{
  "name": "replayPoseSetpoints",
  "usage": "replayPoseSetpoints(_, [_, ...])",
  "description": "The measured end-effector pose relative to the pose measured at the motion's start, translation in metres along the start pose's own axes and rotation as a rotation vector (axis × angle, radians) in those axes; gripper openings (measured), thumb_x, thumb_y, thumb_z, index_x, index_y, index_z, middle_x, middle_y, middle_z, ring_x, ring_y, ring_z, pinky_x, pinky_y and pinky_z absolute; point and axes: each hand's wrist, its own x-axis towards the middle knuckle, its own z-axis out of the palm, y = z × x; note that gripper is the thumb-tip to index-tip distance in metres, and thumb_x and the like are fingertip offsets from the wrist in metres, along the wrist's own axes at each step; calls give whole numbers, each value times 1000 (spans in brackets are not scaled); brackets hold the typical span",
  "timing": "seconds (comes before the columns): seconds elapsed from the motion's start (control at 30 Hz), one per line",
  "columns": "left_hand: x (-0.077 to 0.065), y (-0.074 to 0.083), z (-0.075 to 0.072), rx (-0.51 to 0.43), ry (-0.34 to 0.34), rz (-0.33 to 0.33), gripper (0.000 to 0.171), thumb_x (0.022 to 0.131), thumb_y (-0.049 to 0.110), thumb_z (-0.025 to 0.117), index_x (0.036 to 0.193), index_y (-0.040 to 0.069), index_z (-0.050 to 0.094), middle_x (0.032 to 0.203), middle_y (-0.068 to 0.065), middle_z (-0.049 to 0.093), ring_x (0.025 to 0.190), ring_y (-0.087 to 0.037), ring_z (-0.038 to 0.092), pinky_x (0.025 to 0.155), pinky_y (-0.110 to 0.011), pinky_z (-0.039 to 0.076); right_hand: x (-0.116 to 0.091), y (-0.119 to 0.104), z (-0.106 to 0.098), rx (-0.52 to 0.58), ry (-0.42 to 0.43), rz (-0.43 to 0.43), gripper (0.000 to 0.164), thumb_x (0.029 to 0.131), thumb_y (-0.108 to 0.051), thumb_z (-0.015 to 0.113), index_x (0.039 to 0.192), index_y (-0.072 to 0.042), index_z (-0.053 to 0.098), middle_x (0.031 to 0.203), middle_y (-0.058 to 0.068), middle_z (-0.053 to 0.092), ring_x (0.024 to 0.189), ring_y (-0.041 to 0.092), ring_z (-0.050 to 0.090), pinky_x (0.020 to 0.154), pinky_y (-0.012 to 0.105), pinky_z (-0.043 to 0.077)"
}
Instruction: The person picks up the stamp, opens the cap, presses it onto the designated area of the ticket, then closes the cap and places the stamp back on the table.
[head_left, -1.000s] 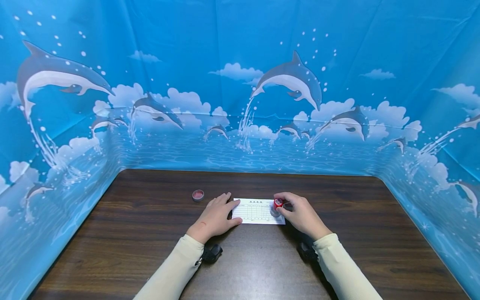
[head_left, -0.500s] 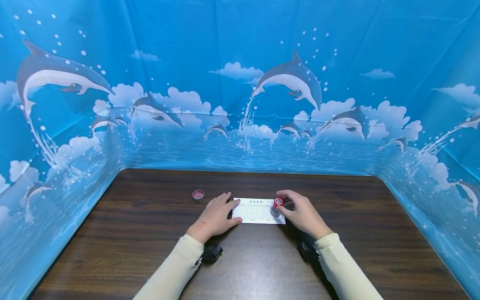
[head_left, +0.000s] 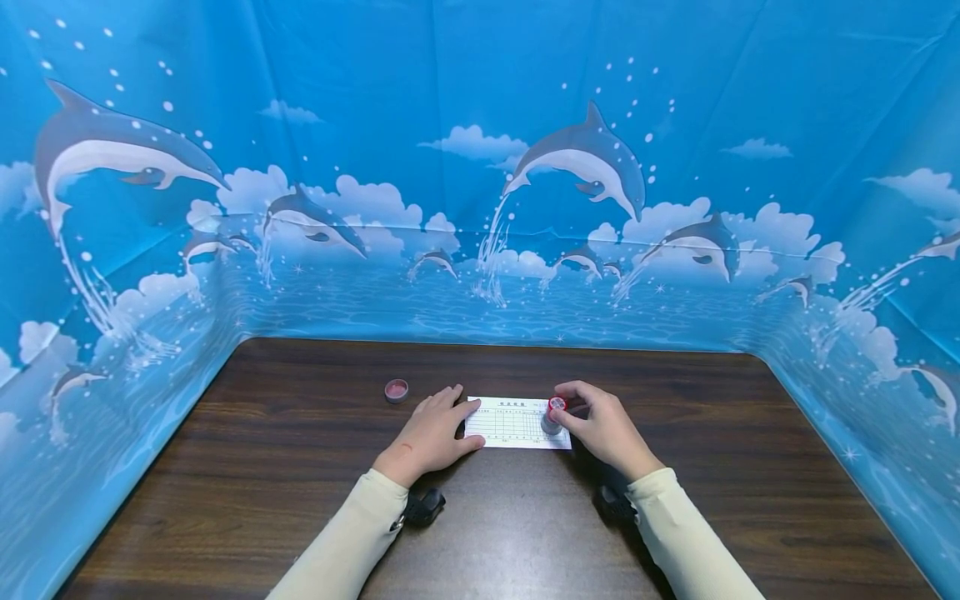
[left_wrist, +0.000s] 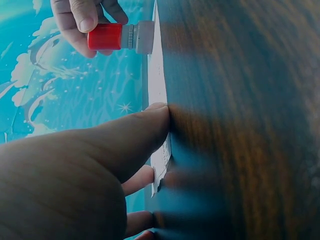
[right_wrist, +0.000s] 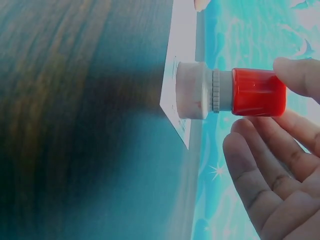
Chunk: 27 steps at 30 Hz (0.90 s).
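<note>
Curtain (head_left: 360,75): blue, dolphin print, creased fabric, behind table. Table (head_left: 495,525): dark, wood-grained, glossy at near middle. Left hand (head_left: 429,435): fingers spread, thumb and fingertip resting on paper's left end. Right hand (head_left: 609,427): pinches stamp's top between thumb and fingers. Paper (head_left: 504,423): white, rectangular, printed grid. Stamp (right_wrist: 255,93): upright on paper's right end; glossy red top, grey ridged collar, translucent cylindrical base. Cap (head_left: 396,391): round, shallow, far left of paper; reddish inside, contents unclear.

The 2 forearms (head_left: 345,537) reach forward, left hand (head_left: 429,435) splayed, right hand (head_left: 606,427) pinching.
</note>
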Motion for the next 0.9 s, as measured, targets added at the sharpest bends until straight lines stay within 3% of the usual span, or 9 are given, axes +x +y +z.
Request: replayPoseSetpoints(0.9, [-1, 1, -1, 4, -5, 5, 66, 97, 48, 70, 153, 16, 54, 164, -19, 35, 153, -37, 31, 123, -55, 26, 1, -1, 2, -20, 17, 10, 24, 92, -13, 80, 116, -11, 75, 108, 2, 73, 94, 19, 67, 89, 44, 59])
